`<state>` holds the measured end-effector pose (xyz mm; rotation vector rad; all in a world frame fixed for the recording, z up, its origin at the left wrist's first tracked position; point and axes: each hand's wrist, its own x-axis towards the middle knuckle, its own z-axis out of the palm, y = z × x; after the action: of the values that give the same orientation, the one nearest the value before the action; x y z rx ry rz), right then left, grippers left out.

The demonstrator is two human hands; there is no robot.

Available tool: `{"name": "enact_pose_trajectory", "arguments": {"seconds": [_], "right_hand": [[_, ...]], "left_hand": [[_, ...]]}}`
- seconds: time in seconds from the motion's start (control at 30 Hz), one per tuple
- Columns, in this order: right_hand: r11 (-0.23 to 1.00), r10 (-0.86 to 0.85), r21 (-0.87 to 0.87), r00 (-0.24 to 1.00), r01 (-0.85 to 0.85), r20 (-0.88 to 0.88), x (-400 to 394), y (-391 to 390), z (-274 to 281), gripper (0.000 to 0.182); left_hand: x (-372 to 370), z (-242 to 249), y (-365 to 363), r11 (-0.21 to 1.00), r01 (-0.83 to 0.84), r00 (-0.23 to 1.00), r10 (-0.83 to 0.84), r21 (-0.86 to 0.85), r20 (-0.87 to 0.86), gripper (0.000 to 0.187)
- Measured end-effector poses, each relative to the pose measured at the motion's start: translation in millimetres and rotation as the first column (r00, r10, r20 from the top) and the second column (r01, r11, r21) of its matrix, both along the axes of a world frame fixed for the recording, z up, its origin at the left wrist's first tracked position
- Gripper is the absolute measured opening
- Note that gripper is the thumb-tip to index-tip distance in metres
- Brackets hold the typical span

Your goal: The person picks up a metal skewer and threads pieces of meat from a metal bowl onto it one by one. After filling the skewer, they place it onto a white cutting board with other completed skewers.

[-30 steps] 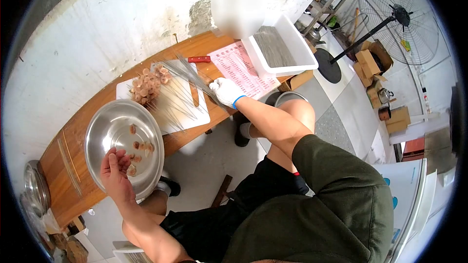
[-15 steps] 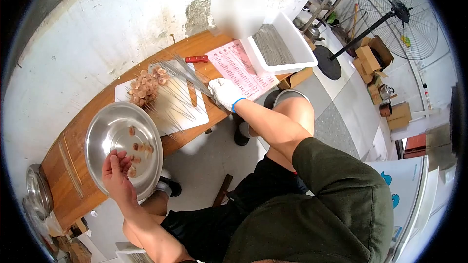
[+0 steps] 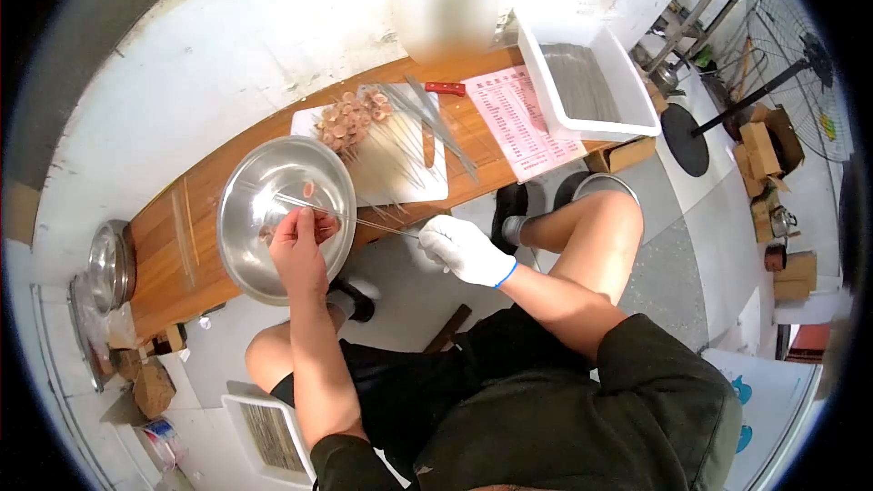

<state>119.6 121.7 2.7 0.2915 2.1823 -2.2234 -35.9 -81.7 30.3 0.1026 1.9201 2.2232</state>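
My left hand (image 3: pixel 302 241), bare, is over the metal bowl (image 3: pixel 238 259) with its fingers pinched together; what they hold is hidden. My right hand (image 3: pixel 464 250), in a white glove with a blue cuff, is closed around thin metal skewers (image 3: pixel 386 228). Those skewers run left past my left fingers, their tips above the bowl. A brownish-pink food slice (image 3: pixel 309 189) lies in the bowl; my left hand covers others. Behind the bowl, a heap of skewered slices (image 3: pixel 347 123) rests on the white cutting board (image 3: pixel 400 159). Loose skewers (image 3: pixel 441 127) lie across the board's right side.
On the wooden table (image 3: pixel 205 209) are a red-handled knife (image 3: pixel 446 88), a pink printed sheet (image 3: pixel 514 118) and a white bin (image 3: pixel 596 125) of skewers. A second skewer bin (image 3: pixel 255 427) stands low at left. Metal bowls (image 3: pixel 109 264) sit at the left end; a fan (image 3: pixel 755 95) stands right.
My right hand has left the skewers on the board and come toward me, now holding several over the table's front edge. My left hand has risen from the bowl to the skewers. The view has shifted.
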Motion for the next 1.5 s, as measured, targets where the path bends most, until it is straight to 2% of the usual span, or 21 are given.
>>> {"name": "enact_pose_trajectory", "arguments": {"seconds": [0.03, 0.13, 0.23, 0.43, 0.6, 0.7, 0.77, 0.83, 0.87, 0.9, 0.93, 1.03, 1.1, 1.13, 1.17, 1.23, 1.33, 1.37, 1.4, 1.43, 1.5], "right_hand": [[1.0, -0.002, -0.021, 0.997, 0.004, 0.073, 6.6, -5.7, 9.7, 0.022], [0.999, 0.017, 0.034, 0.999, -0.018, 0.032, 14.5, -6.8, -6.3, 0.024], [0.995, 0.052, -0.088, 0.996, -0.045, 0.079, 18.0, -7.1, -12.0, 0.024], [0.936, 0.111, -0.348, 0.981, -0.048, 0.161, 18.3, -6.9, -13.3, 0.024], [0.927, -0.003, -0.37, 0.987, 0.064, 0.163, 15.5, -7.9, -14.4, 0.022], [0.898, -0.202, -0.333, 0.942, 0.287, 0.269, 2.8, 10.1, -19.5, 0.021], [0.885, -0.366, -0.169, 0.873, 0.434, 0.323, -13.0, 38.3, -30.3, 0.019], [0.884, -0.418, -0.087, 0.86, 0.459, 0.292, -28.4, 70.0, -50.2, 0.016], [0.869, -0.457, 0.237, 0.888, 0.434, 0.049, -40.0, 86.4, -91.6, 0.015], [0.716, -0.369, 0.591, 0.92, 0.372, -0.132, -47.2, 97.9, -108.1, 0.015], [0.373, -0.286, 0.842, 0.911, 0.391, -0.296, -53.6, 107.4, -116.3, 0.015], [0.259, -0.298, 0.928, 0.936, 0.269, -0.189, -72.9, 129.5, -117.5, 0.017], [0.264, -0.255, 0.956, 0.965, 0.131, -0.062, -80.4, 135.1, -105.9, 0.02], [0.363, -0.282, 0.908, 0.953, 0.209, -0.107, -75.5, 130.9, -91.9, 0.024], [0.468, -0.504, 0.833, 0.863, 0.295, -0.022, -74.1, 121.7, -72.5, 0.025], [0.291, -0.474, 0.866, 0.847, 0.407, -0.24, -67.1, 120.0, -68.7, 0.028], [0.621, -0.41, 0.637, 0.882, 0.458, -0.233, -40.9, 85.9, -43.3, 0.029], [0.778, -0.352, 0.493, 0.92, 0.389, -0.169, -27.0, 67.0, -35.3, 0.031], [0.855, -0.162, 0.483, 0.982, 0.188, -0.097, -14.9, 52.3, -34.8, 0.032], [0.947, -0.069, 0.314, 0.998, 0.063, 0.007, -3.3, 36.3, -20.8, 0.032], [0.992, 0.124, -0.055, 0.968, -0.114, 0.219, 19.7, 4.2, 7.2, 0.031]], "left_hand": [[2.7, -1.6, -3.0, 1.0, -0.011, 1.0, 0.012, 0.014, -0.008, 0.017], [11.8, -3.3, -2.2, 0.996, -0.056, 0.998, 0.057, 0.065, -0.014, 0.014], [24.3, 4.5, -1.2, 0.99, -0.071, 0.997, 0.075, 0.125, -0.032, 0.015], [30.6, 8.0, -1.2, 0.991, -0.098, 0.993, 0.103, 0.09, -0.055, 0.016], [27.7, -2.0, -4.2, 0.986, -0.157, 0.983, 0.162, 0.063, -0.084, 0.015], [23.0, -5.5, -6.7, 0.97, -0.234, 0.969, 0.238, 0.066, -0.066, 0.014], [20.3, -14.2, -14.1, 0.969, -0.235, 0.968, 0.24, 0.075, -0.067, 0.013], [22.8, -17.7, -15.7, 0.973, -0.202, 0.976, 0.209, 0.108, -0.06, 0.012], [24.1, -20.7, -16.7, 0.971, -0.221, 0.974, 0.225, 0.095, -0.034, 0.012], [24.6, -25.4, -18.7, 0.971, -0.219, 0.975, 0.222, 0.098, -0.017, 0.011], [24.4, -31.2, -21.3, 0.971, -0.219, 0.975, 0.22, 0.099, -0.002, 0.011], [31.4, -36.2, -17.9, 0.961, -0.276, 0.96, 0.275, 0.015, 0.046, 0.011], [45.9, -30.7, -11.5, 0.972, -0.221, 0.975, 0.222, -0.086, 0.009, 0.015], [47.2, -43.0, -14.7, 0.983, -0.171, 0.985, 0.171, -0.07, -0.008, 0.015], [47.3, -55.4, -15.6, 0.992, -0.115, 0.993, 0.114, -0.051, -0.026, 0.015], [57.8, -53.4, -3.8, 0.988, -0.153, 0.987, 0.153, 0.007, 0.053, 0.014], [64.9, -64.3, 3.2, 0.994, -0.097, 0.988, 0.09, 0.048, 0.126, 0.013], [67.2, -64.5, 9.8, 0.995, -0.079, 0.985, 0.068, 0.067, 0.157, 0.012], [69.1, -66.0, 14.9, 0.994, -0.077, 0.981, 0.062, 0.076, 0.183, 0.012], [71.3, -65.3, 19.1, 0.994, -0.062, 0.982, 0.045, 0.089, 0.184, 0.012], [72.7, -59.5, 24.2, 0.993, -0.033, 0.983, 0.012, 0.114, 0.185, 0.012]]}}
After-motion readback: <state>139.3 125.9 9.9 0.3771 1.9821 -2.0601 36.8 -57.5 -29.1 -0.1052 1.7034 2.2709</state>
